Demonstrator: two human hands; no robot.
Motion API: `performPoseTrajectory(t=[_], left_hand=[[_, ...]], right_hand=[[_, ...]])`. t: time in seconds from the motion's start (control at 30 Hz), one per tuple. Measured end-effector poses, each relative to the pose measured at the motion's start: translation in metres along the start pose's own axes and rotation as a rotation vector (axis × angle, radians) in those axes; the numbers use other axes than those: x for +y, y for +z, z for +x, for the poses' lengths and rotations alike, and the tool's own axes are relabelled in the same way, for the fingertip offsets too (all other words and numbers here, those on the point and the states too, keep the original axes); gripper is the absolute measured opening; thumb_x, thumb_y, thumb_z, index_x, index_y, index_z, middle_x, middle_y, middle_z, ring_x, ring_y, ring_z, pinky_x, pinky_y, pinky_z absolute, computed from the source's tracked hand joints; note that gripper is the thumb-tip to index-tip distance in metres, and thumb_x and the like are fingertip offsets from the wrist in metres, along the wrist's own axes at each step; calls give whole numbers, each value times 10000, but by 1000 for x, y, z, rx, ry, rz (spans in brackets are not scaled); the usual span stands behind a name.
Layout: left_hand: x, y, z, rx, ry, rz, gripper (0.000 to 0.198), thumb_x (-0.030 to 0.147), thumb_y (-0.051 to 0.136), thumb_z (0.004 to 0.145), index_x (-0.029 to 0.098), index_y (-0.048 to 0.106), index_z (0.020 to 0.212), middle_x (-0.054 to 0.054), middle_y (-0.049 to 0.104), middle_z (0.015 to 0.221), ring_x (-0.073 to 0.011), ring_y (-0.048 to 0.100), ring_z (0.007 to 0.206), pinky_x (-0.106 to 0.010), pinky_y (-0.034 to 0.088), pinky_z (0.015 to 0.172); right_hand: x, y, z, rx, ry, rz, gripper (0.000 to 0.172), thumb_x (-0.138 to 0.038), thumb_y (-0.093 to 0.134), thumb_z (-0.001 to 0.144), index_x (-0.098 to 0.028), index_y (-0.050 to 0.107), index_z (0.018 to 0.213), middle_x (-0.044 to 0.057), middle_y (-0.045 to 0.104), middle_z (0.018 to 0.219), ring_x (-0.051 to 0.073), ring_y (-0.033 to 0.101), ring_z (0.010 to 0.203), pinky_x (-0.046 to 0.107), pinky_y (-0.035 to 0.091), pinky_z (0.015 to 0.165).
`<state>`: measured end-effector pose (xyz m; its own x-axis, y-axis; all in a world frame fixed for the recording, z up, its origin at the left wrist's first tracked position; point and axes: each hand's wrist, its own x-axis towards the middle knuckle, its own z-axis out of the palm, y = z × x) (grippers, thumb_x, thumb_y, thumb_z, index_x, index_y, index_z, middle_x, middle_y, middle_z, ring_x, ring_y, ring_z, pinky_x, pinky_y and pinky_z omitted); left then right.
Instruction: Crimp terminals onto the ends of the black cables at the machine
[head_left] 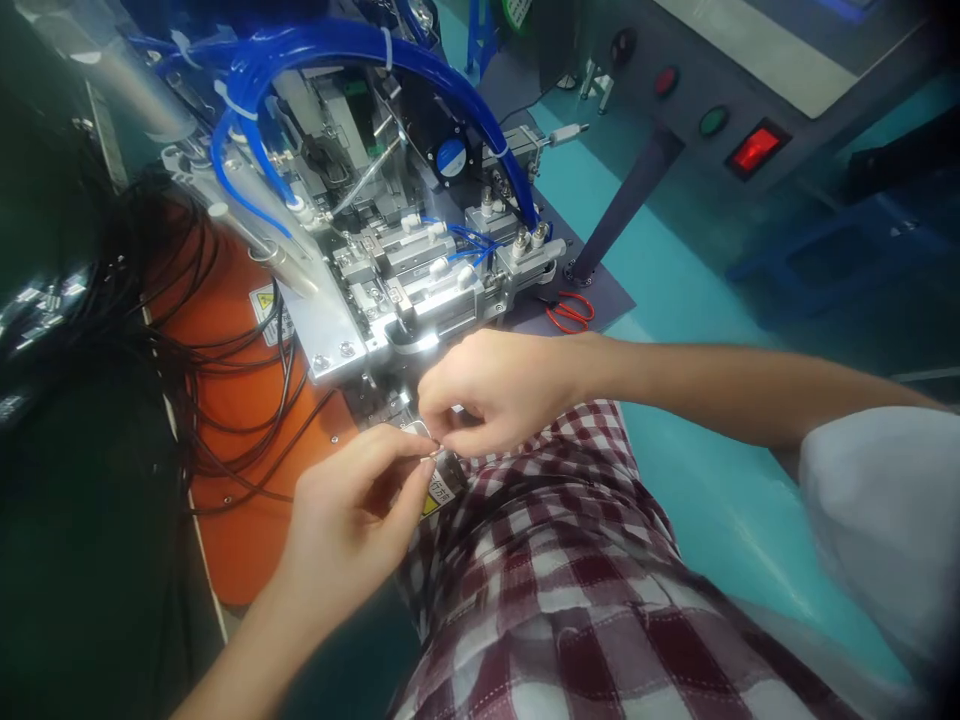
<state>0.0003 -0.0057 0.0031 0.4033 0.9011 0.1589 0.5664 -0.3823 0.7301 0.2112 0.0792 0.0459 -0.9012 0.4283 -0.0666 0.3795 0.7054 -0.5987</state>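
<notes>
I note smooth silvery metalwork (442,280) and glossy, arched blue tubing (352,45). Left hand (352,495) and right hand (499,395) nearly meet, fingertips pinched on a thin piece (435,451), indistinct.

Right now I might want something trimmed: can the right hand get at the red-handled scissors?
Probably yes: the scissors show just beyond the right hand's wrist, handles uncovered. It seems to pinch something thin, though, so may need to let go first.

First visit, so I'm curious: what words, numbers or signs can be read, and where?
"行方向" (likely, partly hidden): white-and-yellow rectangular label near the left hand.
Too small: white sticker with yellow triangle on orange panel.
Too blurred: green-and-white label, top.
</notes>
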Motion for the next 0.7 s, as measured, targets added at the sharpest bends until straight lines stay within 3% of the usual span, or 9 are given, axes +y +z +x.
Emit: performPoseTrajectory(t=[0.2, 0.3, 0.4, 0.53, 0.6, 0.7], left_hand=[[-1, -2, 3, -81, 72, -3, 98, 174, 599, 897, 225, 675, 934, -1, 693, 808, -137, 619, 688, -237, 469, 644], [-2, -4, 6, -104, 80, -2, 124, 173, 580, 908, 224, 690, 931, -6, 694, 802, -138, 619, 690, -236, 470, 644], [-1, -7, 5, -82, 37, -16, 98, 207, 616, 897, 231, 709, 884, -7, 711, 798, -144, 631, 691, -239, 477, 644], [7, -8, 2, 49, -266, -261, 123, 340, 676, 883, 230, 728, 903, -8, 703, 753, -140, 621, 630, -232, 505, 590], [11, -6, 1, 144, -454, -424, 208, 414, 705, 859, 213, 710, 911, 0, 665, 689, -133, 604, 596, -219, 502, 550], [13, -2, 1, 215, -587, -586, 292, 455, 744, 824, 198, 668, 939, 13, 634, 648, -105, 562, 547, -176, 430, 472]], right_hand=[[0, -3, 9, -89, -118, -185, 150, -167, 629, 776, -220, 677, 645, -18, 710, 772, 137, 553, 655, 296, 284, 575], [0, 0, 11, -46, -156, -237, 190, -90, 640, 763, -218, 654, 623, -22, 648, 719, 131, 569, 646, 310, 306, 602], [7, 0, 8, -15, -171, -203, 193, -19, 635, 766, -201, 650, 707, -3, 649, 793, 135, 584, 674, 299, 335, 606], [14, 5, 4, 27, -133, 187, 141, -136, 553, 945, -171, 621, 827, 18, 657, 862, 117, 565, 729, 246, 417, 642], [12, 14, 5, 128, -8, 457, 159, -139, 542, 952, -164, 594, 804, -12, 621, 774, 94, 528, 680, 222, 433, 639], [-2, 31, 10, 299, 273, 807, 211, -124, 548, 922, -174, 551, 717, -73, 516, 592, 71, 443, 529, 204, 386, 526]])
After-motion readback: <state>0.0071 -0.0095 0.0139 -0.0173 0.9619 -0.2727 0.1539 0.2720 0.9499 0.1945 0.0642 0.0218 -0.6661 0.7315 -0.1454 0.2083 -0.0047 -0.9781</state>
